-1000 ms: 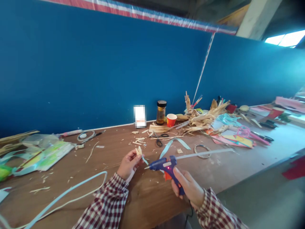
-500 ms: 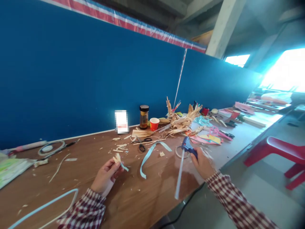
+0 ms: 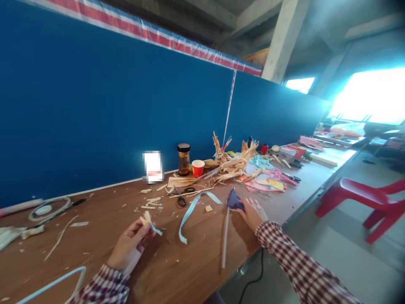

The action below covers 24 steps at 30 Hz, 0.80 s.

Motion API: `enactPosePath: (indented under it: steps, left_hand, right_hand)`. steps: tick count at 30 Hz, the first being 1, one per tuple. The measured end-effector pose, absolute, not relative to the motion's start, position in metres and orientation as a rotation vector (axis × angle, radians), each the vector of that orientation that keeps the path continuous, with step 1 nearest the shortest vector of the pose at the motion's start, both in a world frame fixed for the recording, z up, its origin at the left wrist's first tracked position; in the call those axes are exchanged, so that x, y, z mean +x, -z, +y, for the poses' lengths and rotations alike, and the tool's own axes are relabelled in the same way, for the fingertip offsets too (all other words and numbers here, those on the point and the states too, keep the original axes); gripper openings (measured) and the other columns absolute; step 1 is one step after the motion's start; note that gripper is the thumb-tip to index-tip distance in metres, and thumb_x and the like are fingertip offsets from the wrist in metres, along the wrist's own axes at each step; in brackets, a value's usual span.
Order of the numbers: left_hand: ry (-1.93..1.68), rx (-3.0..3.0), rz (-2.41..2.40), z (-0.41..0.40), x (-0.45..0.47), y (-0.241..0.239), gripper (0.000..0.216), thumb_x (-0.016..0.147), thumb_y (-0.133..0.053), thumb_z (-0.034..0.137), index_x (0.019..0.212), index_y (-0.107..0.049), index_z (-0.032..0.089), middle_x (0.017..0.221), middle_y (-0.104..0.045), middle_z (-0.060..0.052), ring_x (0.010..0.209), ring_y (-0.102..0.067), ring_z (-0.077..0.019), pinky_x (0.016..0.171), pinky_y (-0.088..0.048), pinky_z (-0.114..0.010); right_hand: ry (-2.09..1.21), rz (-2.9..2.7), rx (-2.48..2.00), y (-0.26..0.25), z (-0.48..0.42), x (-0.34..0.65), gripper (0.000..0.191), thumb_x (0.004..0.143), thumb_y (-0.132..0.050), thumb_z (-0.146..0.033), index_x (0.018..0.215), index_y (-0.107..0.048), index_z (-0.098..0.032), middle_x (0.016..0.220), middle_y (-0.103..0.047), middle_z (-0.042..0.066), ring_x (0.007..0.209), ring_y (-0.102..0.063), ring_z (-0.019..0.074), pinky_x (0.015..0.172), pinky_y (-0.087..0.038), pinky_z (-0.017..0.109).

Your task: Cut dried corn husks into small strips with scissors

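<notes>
My left hand (image 3: 128, 245) pinches a small pale corn husk piece (image 3: 146, 218) with a short light-blue strip (image 3: 156, 230) hanging from it. My right hand (image 3: 253, 214) is closed around the handle of a dark blue glue gun (image 3: 233, 198), low over the table or resting on it; I cannot tell which. A long translucent glue stick (image 3: 225, 240) juts from the gun toward the table's front edge. Between my hands a light-blue ribbon (image 3: 186, 217) lies curved on the wood. Black-handled scissors (image 3: 181, 200) lie behind it.
Husk scraps litter the brown table (image 3: 190, 278). At the back stand a lidded jar (image 3: 183, 160), a red paper cup (image 3: 198, 168) and a heap of dried husks (image 3: 236, 164). Pink scissors (image 3: 281, 175) lie on coloured paper. A blue-white bent strip (image 3: 53, 285) is front left; a red stool (image 3: 354, 196) stands right.
The view has swung slightly right, so things sit further left. My right hand has shifted the glue gun a little left and down, covering a clear ring on the table. The left hand keeps its pinch.
</notes>
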State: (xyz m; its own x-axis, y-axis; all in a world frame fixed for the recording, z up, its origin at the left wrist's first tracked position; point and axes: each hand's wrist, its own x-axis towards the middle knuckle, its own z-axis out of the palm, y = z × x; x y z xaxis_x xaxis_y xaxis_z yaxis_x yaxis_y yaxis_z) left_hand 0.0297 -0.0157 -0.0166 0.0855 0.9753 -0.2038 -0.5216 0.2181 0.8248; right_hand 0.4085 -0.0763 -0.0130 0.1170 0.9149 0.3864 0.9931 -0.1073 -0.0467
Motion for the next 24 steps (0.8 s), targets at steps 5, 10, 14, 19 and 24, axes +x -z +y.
enactPosePath:
  steps: [5, 10, 14, 19, 24]
  left_hand:
    - [-1.245, 0.674, 0.866, -0.015, 0.030, 0.018, 0.028, 0.048, -0.079, 0.012, 0.071, -0.064, 0.013, 0.067, -0.063, 0.000, 0.058, -0.059, -0.0095, 0.054, -0.054, -0.017]
    - [-1.237, 0.697, 0.848, -0.015, 0.031, 0.021, 0.027, 0.050, -0.079, 0.017, 0.072, -0.063, 0.012, 0.068, -0.065, -0.002, 0.059, -0.060, -0.0095, 0.056, -0.054, -0.018]
    - [-1.221, 0.717, 0.826, -0.016, 0.032, 0.021, 0.026, 0.054, -0.078, 0.019, 0.075, -0.063, 0.012, 0.070, -0.066, -0.002, 0.059, -0.060, -0.0088, 0.057, -0.053, -0.017]
    - [-1.210, 0.697, 0.810, -0.017, 0.032, 0.018, 0.034, 0.057, -0.076, 0.017, 0.088, -0.063, 0.015, 0.072, -0.066, -0.002, 0.059, -0.061, -0.0084, 0.056, -0.054, -0.017]
    - [-1.203, 0.681, 0.794, -0.017, 0.031, 0.018, 0.035, 0.058, -0.075, 0.015, 0.091, -0.065, 0.013, 0.073, -0.067, -0.003, 0.059, -0.061, -0.0082, 0.058, -0.053, -0.016]
  right_hand:
    - [0.435, -1.871, -2.145, 0.007, -0.071, 0.421, 0.018, 0.082, -0.049, -0.028, 0.098, -0.055, -0.021, 0.091, -0.058, 0.009, 0.086, -0.051, 0.0224, 0.071, -0.037, 0.031]
    - [0.412, -1.772, -2.250, 0.018, -0.061, 0.447, 0.023, 0.079, -0.052, -0.030, 0.099, -0.056, -0.019, 0.093, -0.059, 0.011, 0.087, -0.052, 0.0246, 0.072, -0.038, 0.034]
    - [0.205, -1.836, -2.043, 0.024, -0.071, 0.468, 0.034, 0.079, -0.049, -0.034, 0.108, -0.051, -0.016, 0.101, -0.059, 0.013, 0.093, -0.054, 0.0255, 0.080, -0.040, 0.039]
    - [0.063, -1.641, -1.830, 0.009, -0.107, 0.472, 0.030, 0.080, -0.046, -0.039, 0.102, -0.053, -0.021, 0.104, -0.060, 0.013, 0.091, -0.058, 0.0268, 0.077, -0.045, 0.039]
    - [-0.163, -1.505, -1.829, -0.015, -0.116, 0.427, 0.028, 0.082, -0.044, -0.038, 0.097, -0.056, -0.018, 0.086, -0.064, 0.011, 0.071, -0.061, 0.0216, 0.064, -0.048, 0.033]
